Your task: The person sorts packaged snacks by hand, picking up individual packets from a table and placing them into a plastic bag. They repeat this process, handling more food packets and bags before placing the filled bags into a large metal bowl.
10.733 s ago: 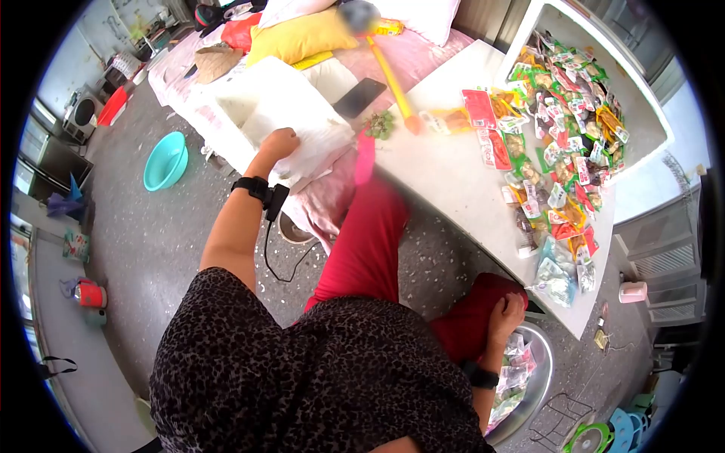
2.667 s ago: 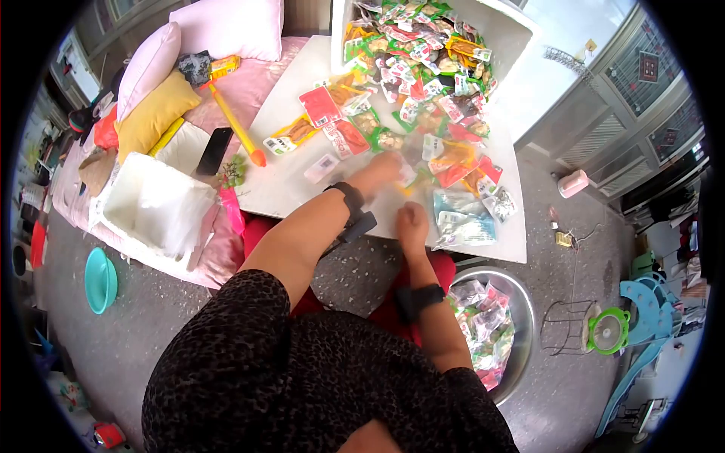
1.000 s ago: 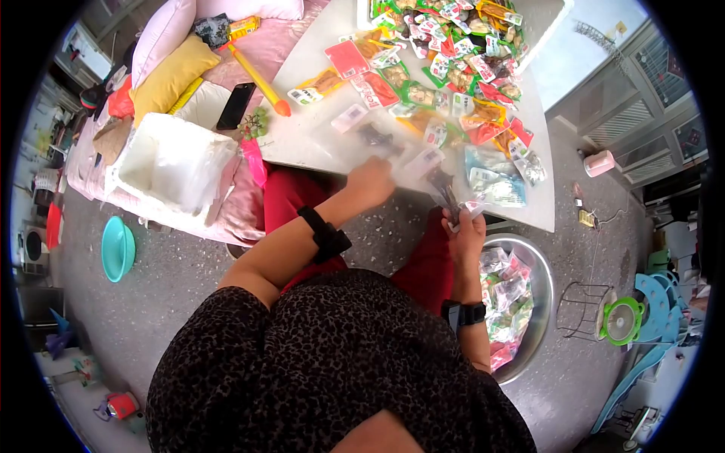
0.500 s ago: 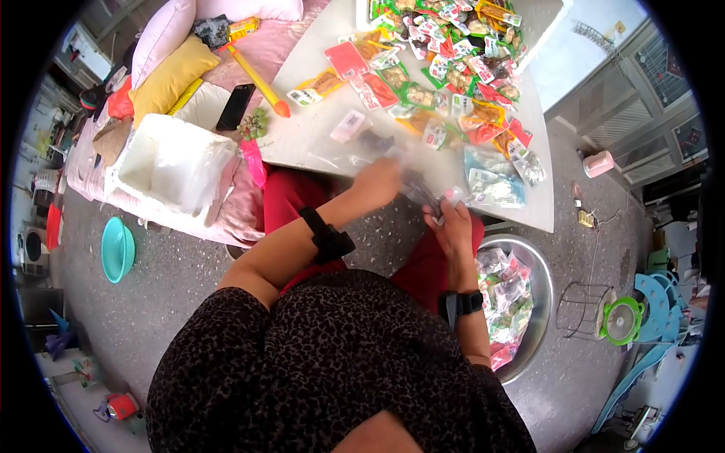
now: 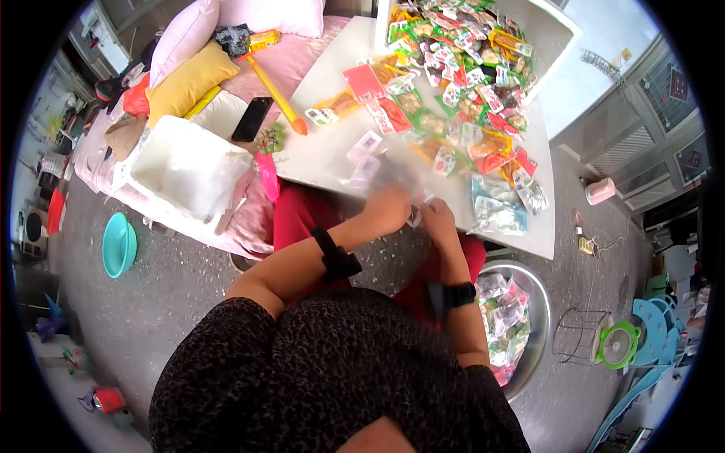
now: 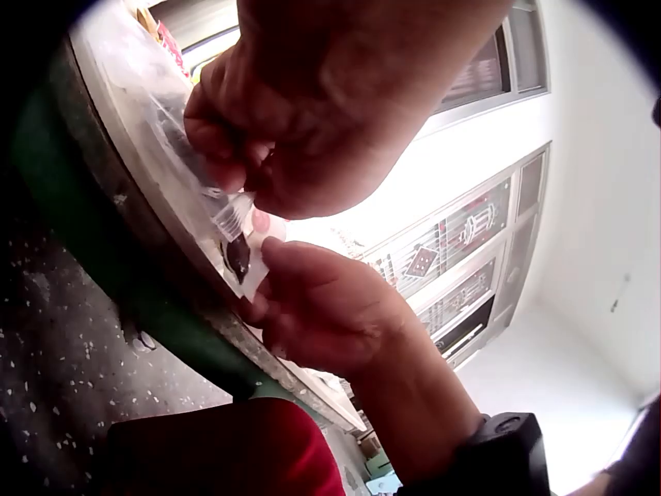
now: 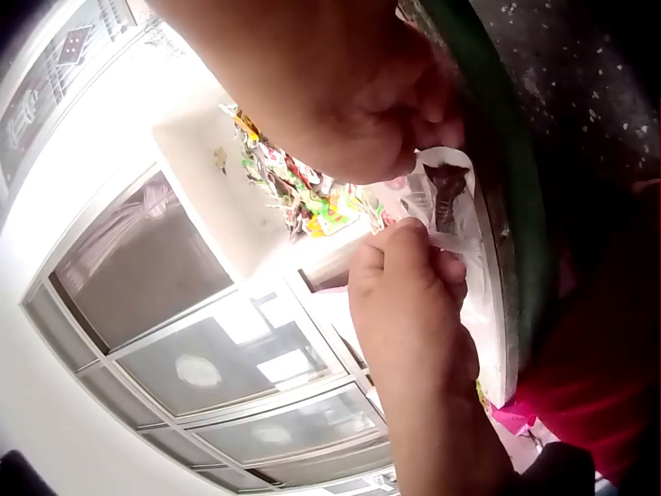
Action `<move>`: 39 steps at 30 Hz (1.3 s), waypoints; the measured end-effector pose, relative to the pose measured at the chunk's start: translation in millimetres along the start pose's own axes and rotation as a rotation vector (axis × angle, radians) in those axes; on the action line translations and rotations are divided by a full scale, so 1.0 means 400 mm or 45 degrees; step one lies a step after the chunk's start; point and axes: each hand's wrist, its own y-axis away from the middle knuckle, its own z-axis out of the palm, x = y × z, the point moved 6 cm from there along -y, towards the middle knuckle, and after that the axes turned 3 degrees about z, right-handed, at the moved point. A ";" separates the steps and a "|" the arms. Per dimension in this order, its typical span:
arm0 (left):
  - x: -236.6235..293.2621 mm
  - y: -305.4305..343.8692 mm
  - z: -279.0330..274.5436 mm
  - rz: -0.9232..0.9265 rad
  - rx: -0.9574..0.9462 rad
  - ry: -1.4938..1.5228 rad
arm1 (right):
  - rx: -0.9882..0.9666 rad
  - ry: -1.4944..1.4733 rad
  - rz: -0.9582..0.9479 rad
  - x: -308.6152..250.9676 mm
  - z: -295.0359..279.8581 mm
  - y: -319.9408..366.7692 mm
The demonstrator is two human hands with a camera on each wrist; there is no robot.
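Both hands meet at the table's front edge over a small clear plastic packet (image 7: 446, 196) with something dark inside. My left hand (image 5: 389, 208) pinches the clear plastic at one end, fingers curled. My right hand (image 5: 439, 223) pinches the packet's other end, close beside the left. In the left wrist view, the packet (image 6: 238, 253) spans the short gap between the fingertips. More clear bags with pale labels (image 5: 365, 146) lie on the white table (image 5: 317, 155) just beyond the left hand. The dark contents are too blurred to identify.
A white foam box (image 5: 555, 57) of colourful snack packets lies at the back, with packets spilling over the table. Bluish-white bags (image 5: 500, 205) lie at right. A metal basin (image 5: 540, 325) of packets stands on the floor. Another foam box (image 5: 181, 170) rests on the bed.
The left hand has left the foam box on the bed for the table's front edge. The right hand, lately farther right with a dark packet, has come left, close to the left hand.
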 end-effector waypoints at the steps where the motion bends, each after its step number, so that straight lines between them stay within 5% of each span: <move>1: -0.008 0.000 0.010 0.001 0.000 0.015 | -0.030 -0.068 0.026 -0.001 0.003 -0.001; 7: -0.020 -0.006 0.034 0.024 0.003 0.149 | -0.334 -0.553 0.265 -0.055 0.061 -0.006; 11: -0.019 -0.002 0.003 0.054 -0.019 0.177 | -0.439 -0.510 0.446 -0.047 0.083 -0.015; 16: -0.047 -0.031 -0.029 0.047 -0.121 0.128 | -0.074 -0.528 0.246 -0.023 0.012 -0.033; 20: -0.035 -0.073 -0.078 0.343 0.156 -0.149 | 0.309 -0.352 -0.042 0.007 -0.066 -0.048; 26: -0.066 -0.083 -0.020 0.391 0.053 -0.305 | 0.621 0.180 -0.505 -0.012 -0.100 -0.027; 33: -0.110 -0.114 -0.020 0.114 0.053 -0.361 | 0.618 0.274 -0.500 0.000 -0.081 -0.027; 39: -0.123 -0.196 -0.024 -0.010 -0.346 -0.290 | 0.677 0.295 -0.544 -0.003 -0.083 -0.016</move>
